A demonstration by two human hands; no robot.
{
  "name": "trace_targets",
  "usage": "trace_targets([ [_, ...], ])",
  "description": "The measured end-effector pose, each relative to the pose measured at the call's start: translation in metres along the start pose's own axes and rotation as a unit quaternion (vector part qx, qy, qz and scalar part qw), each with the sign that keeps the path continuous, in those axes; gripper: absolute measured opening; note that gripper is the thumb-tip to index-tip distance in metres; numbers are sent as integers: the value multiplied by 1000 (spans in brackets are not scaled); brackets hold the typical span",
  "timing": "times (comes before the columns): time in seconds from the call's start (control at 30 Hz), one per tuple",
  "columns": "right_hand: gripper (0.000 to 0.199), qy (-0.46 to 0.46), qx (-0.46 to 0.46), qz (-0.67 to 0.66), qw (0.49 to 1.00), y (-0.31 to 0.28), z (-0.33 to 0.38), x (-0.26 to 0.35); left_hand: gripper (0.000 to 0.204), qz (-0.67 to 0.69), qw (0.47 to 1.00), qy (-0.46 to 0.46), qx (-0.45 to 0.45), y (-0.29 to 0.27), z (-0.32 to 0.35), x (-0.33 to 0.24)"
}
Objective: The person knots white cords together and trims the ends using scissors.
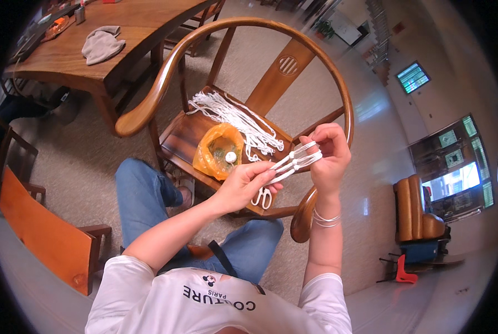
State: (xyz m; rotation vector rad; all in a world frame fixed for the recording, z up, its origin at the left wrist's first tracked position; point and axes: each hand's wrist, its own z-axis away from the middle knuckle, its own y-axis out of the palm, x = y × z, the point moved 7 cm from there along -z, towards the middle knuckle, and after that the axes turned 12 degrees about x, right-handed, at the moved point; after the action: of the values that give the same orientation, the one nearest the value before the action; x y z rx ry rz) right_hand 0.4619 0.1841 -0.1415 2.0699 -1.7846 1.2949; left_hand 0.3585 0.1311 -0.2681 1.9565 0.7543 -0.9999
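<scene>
Knotted white cord stretches between my two hands above the front right of a wooden armchair seat. My left hand grips one end of the cord with thumb and fingers. My right hand is closed on the other end, its fingers raised and bent around the strands. Several small knots show along the strands between them. White scissor handles lie just below my left hand; the blades are hidden. A bundle of loose white cords is spread over the seat behind.
On the seat, an orange plastic bag stands open with a round white thing in it. The chair's curved armrest rings the seat. A wooden table with a grey cloth is at the far left.
</scene>
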Motion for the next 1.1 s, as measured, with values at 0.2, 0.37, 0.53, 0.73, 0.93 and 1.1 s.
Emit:
trace_targets([
  [0.2, 25, -168, -97, 316, 929, 3, 13, 34, 19, -144, 989, 27, 8, 20, 0, -13],
  [0.37, 30, -221, -126, 328, 910, 5, 24, 44, 17, -188, 982, 31, 5, 18, 3, -16],
  [0.53, 23, -10, -176, 93, 980, -1, 16, 20, 16, -181, 982, 45, -2, 14, 4, -22],
  [0.73, 15, 105, -15, -310, 945, 18, 13, -16, 18, -156, 987, 36, 2, 11, 4, -14],
  [0.93, 10, 108, 29, -94, 989, 7, -3, 9, 25, -77, 994, -17, 81, 11, 0, -2],
  [1.1, 7, 4, 81, 187, 979, -4, -28, 53, 36, -115, 980, -35, 158, 20, -16, -30],
])
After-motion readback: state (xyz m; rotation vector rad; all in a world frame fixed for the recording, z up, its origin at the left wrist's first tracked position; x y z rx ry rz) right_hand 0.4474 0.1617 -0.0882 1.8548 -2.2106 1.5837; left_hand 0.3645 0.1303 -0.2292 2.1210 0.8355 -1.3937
